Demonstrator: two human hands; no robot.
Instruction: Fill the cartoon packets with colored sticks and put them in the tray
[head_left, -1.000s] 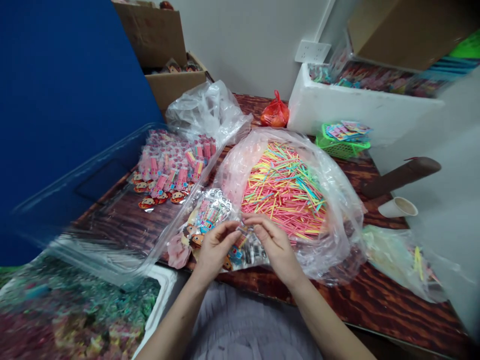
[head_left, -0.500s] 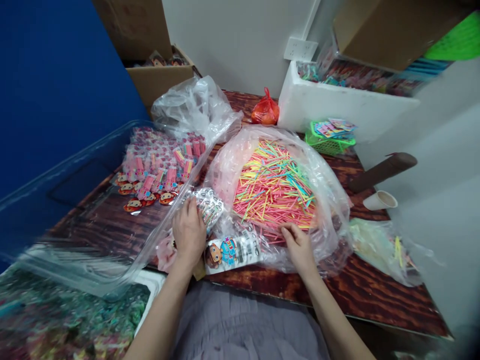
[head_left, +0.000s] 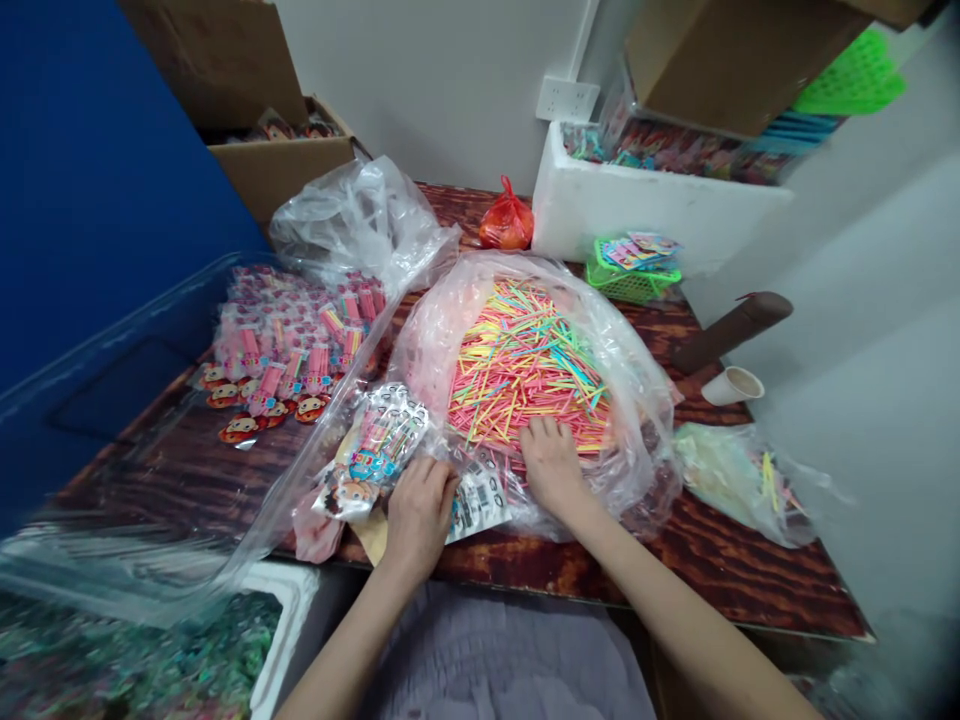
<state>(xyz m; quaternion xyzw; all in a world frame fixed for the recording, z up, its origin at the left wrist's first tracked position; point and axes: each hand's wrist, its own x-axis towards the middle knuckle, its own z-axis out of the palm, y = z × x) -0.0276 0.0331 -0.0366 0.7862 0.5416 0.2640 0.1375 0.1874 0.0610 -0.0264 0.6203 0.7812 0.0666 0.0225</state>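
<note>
A person's left hand (head_left: pixel 420 505) lies palm-down at the near edge of a dark wood-grain counter (head_left: pixel 750 570). Its fingers are bent onto a flat printed packet with a barcode (head_left: pixel 480 498) and closed round nothing that shows, apparently pinning it against sliding. At two o'clock from it, the right hand (head_left: pixel 551 465) dips into a heap of thin neon plastic sticks (head_left: pixel 525 365). Its fingertips are buried, so whether they pinch any cannot be told. The sticks sit in a clear plastic bag (head_left: pixel 645 400) whose mouth is spread wide, likely for easy reach. At ten o'clock of the left hand rests a fanned stack of cartoon-printed packets (head_left: pixel 375 450). Further left lie rows of pink filled packets (head_left: pixel 285 350). At twelve o'clock stands a white foam box (head_left: pixel 652 210), with a small green basket (head_left: pixel 634 278) just before it.
</note>
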